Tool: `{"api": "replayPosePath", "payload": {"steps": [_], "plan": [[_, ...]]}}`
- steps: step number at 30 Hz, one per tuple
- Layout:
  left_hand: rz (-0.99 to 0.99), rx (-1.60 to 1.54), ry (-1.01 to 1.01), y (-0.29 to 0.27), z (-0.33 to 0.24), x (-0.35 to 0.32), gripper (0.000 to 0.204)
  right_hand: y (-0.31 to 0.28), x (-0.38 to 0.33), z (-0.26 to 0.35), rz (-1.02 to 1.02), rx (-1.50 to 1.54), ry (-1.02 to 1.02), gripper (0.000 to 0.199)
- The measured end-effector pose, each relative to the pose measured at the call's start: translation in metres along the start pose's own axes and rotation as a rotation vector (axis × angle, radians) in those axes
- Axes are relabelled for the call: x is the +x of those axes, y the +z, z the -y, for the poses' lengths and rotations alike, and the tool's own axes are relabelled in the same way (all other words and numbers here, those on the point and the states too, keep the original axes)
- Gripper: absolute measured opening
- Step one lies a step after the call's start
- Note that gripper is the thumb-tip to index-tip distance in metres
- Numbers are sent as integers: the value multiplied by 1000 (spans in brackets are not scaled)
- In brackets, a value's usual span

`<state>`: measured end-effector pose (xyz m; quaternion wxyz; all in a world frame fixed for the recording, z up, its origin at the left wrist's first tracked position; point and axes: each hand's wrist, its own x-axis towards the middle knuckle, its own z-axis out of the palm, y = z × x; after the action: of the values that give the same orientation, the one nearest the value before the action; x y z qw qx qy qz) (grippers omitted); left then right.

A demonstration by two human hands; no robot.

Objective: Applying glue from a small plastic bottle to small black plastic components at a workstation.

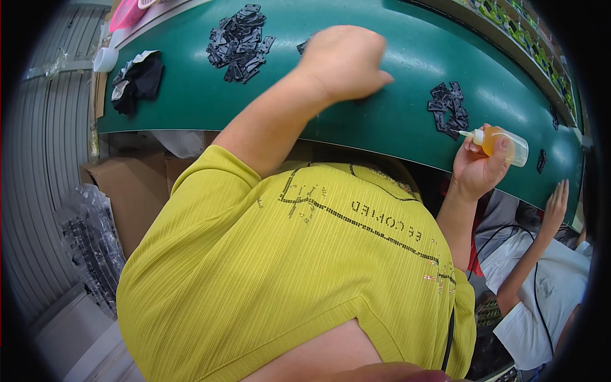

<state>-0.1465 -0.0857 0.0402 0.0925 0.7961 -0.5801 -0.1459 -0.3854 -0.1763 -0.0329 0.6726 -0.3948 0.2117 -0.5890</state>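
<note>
1. Far left on the green belt (191,95): a black-and-white cloth bundle (137,79) lying crumpled near the edge, well apart from both hands; a white roll of tape (105,59) just beyond it, off the green surface.
2. Further right: a large heap of flat black plastic parts (238,41), dumped loosely and overlapping, apparently as stock within arm's reach.
3. Centre: left hand (344,60), knuckles up, fingers curled under and pressed down onto the belt; a dark sliver of a part (303,46) just shows at its left edge. Impossible to tell whether the fingers clamp anything, since the palm side is hidden.
4. Right of centre: a smaller cluster of the same black parts (449,108), lying close to the belt's near edge, just beside the bottle's tip.
5. Right: right hand (477,169) closed around a small clear squeeze bottle of amber liquid (503,143), thumb on its side, white nozzle aimed left toward the small cluster, probably tilted that way for dosing.
6. Far right: another person's hand (557,200) resting flat at the belt edge, white sleeve below; a single black piece (541,160) alone on the belt nearby.
</note>
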Motion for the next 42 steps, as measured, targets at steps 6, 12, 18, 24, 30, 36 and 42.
{"api": "replayPosePath", "payload": {"steps": [6, 12, 18, 24, 30, 36, 42], "plan": [[-74, 27, 90, 12, 27, 2, 24, 8, -4, 3, 29, -20, -25, 14], [-10, -485, 49, 3, 4, -1, 18, 6, -6, -3, 31, -7, -3, 16], [331, -1132, 43, 28, -35, 1, 19, 9, -9, -2, 49, -45, -65, 19], [472, -1178, -10, 50, -32, 7, 28, 14, -9, -2, 154, -214, -200, 17], [501, -1138, -45, 47, -35, 6, 26, 20, -13, -6, 172, -342, -255, 10], [495, -1129, -31, 50, -36, 5, 25, 22, -14, -4, 193, -391, -241, 11], [499, -1131, -25, 50, -36, 5, 24, 23, -14, -3, 206, -416, -245, 10]]}}
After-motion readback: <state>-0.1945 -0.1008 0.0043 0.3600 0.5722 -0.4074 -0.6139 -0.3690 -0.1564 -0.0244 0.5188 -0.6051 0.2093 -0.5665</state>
